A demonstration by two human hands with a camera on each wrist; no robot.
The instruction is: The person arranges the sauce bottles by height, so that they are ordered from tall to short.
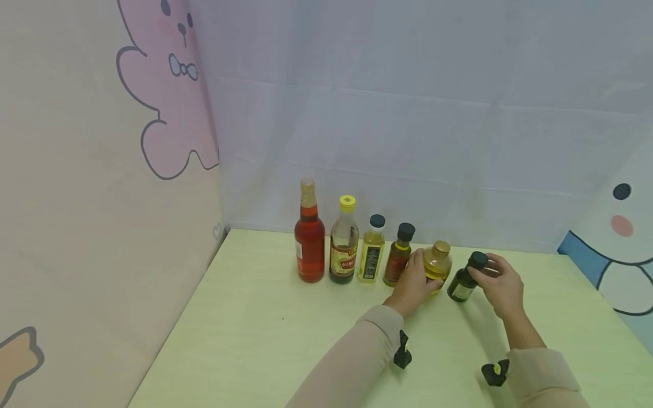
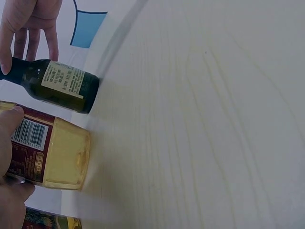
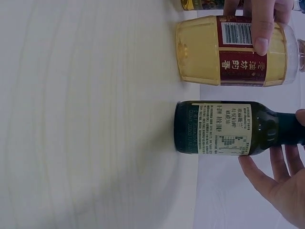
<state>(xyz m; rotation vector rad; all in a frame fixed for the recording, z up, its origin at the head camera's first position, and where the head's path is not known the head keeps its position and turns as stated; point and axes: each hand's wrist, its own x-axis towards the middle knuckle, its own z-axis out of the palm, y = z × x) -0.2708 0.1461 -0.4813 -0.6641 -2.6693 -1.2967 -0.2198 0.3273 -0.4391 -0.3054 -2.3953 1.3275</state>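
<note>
My left hand (image 1: 411, 287) grips a squat bottle of yellow oil (image 1: 439, 263) with a gold cap, thumb and fingers on either side. Its dark red label with a barcode shows in the left wrist view, above a clear yellow base (image 2: 66, 155). To the right of it, my right hand (image 1: 504, 285) holds a small dark green bottle (image 1: 462, 287) by its black cap and neck. That bottle leans slightly to the right in the head view. Its cream label (image 3: 224, 129) faces the right wrist camera, with a fingertip touching near the label's edge.
Left of my hands stand a tall bottle of red liquid (image 1: 309, 246), a yellow-capped sauce bottle (image 1: 344, 249), a slim pale oil bottle (image 1: 371, 255) and a black-capped brown bottle (image 1: 397, 263), in a row. Cloth curtains (image 1: 388, 130) rise behind the light wooden table (image 1: 245, 334).
</note>
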